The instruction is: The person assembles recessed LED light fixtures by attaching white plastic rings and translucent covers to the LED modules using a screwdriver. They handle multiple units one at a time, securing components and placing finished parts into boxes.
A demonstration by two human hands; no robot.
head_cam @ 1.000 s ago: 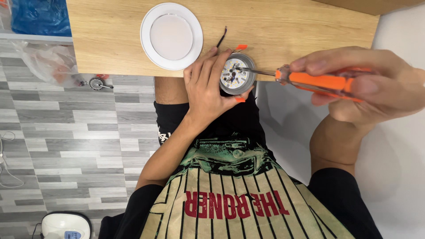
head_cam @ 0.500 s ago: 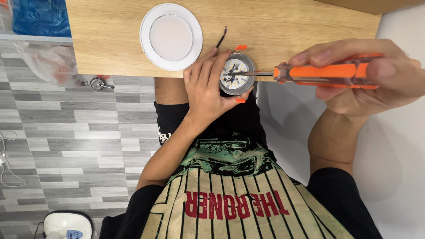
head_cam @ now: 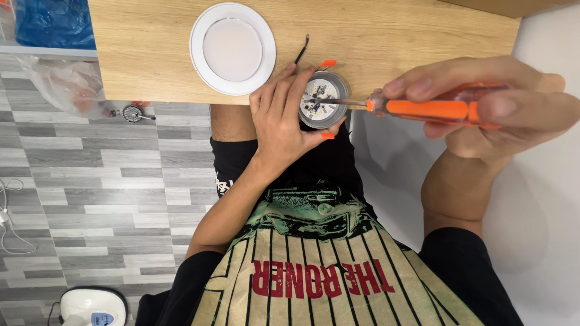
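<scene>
My left hand (head_cam: pixel 281 116) grips a small round metal lamp module (head_cam: pixel 324 98) with a white LED board and orange clips, held at the near edge of the wooden table (head_cam: pixel 374 36). An orange-handled screwdriver (head_cam: pixel 423 108) is in my right hand (head_cam: pixel 483 105), with its metal tip resting on the LED board. A short black wire (head_cam: pixel 302 49) sticks out from the module onto the table.
A round white lamp cover (head_cam: pixel 232 48) lies on the table left of the module. On the grey plank floor are a small metal part (head_cam: pixel 131 113), a clear plastic bag (head_cam: pixel 60 84), a blue bag (head_cam: pixel 54 21) and a white device (head_cam: pixel 90 306).
My right hand and the screwdriver have turned slightly and shifted; the tip stays on the LED board. My left hand holds the module in the same place.
</scene>
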